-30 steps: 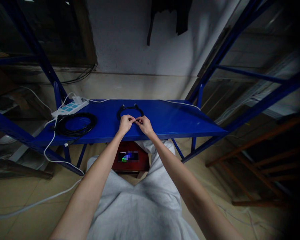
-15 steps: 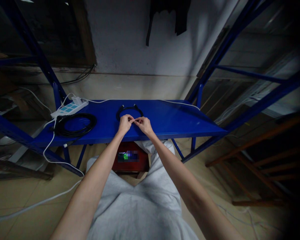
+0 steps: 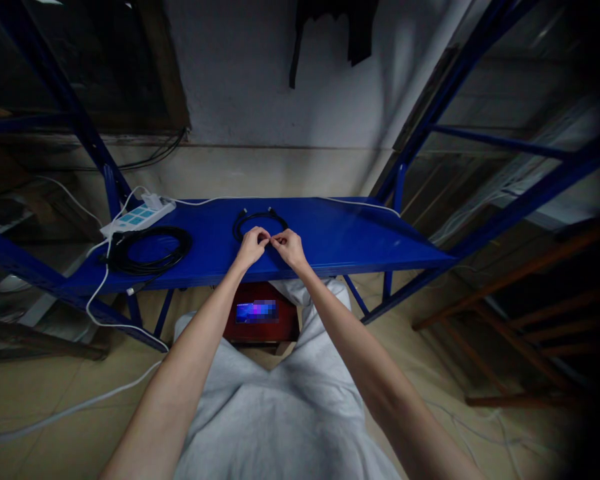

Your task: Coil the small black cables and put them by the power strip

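Observation:
A small coil of black cable (image 3: 257, 217) lies on the blue metal shelf (image 3: 340, 237) in front of me. My left hand (image 3: 252, 246) and my right hand (image 3: 290, 247) meet at the coil's near edge, fingertips almost touching. Both hands are closed in a pinch on the cable there. What exactly sits between the fingertips is too small to make out.
A larger coil of black cable (image 3: 150, 249) lies at the shelf's left. Behind it sits a white power strip (image 3: 137, 217) with white cords trailing to the floor. Blue rack uprights stand left and right. A dark red box with a lit screen (image 3: 260, 319) is under the shelf.
Both hands stay pinched at the near edge of the small coil; the fingers shifted only slightly. The screen under the shelf changed colour.

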The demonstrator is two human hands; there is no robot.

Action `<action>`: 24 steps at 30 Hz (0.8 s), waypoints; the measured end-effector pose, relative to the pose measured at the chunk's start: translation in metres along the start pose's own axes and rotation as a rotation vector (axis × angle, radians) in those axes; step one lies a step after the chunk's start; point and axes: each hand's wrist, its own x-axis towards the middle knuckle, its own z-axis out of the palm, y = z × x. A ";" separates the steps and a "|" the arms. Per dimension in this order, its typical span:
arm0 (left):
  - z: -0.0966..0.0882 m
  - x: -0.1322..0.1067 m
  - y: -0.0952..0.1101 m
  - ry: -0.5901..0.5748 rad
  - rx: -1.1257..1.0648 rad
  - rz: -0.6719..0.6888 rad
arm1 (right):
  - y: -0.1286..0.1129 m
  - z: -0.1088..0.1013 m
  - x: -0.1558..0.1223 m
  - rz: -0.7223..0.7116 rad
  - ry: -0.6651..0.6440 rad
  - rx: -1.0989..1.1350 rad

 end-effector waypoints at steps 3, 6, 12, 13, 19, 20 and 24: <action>0.003 0.000 0.000 -0.013 0.001 -0.013 | -0.002 0.000 -0.003 -0.007 0.009 -0.019; 0.005 0.000 0.001 0.000 -0.009 -0.030 | -0.006 0.000 -0.005 -0.030 -0.001 -0.058; 0.005 0.000 0.001 -0.009 0.036 -0.004 | -0.011 -0.001 -0.008 -0.058 -0.025 -0.134; 0.005 0.000 0.000 -0.006 0.043 -0.009 | -0.011 -0.001 -0.008 -0.056 -0.024 -0.136; 0.005 0.001 -0.004 0.003 0.060 -0.033 | -0.009 -0.001 -0.008 -0.040 -0.009 -0.107; 0.006 0.000 -0.004 0.004 0.079 -0.029 | -0.008 -0.001 -0.007 -0.036 -0.003 -0.093; 0.006 0.000 -0.005 0.002 0.134 -0.016 | -0.002 0.001 -0.004 -0.001 0.016 0.004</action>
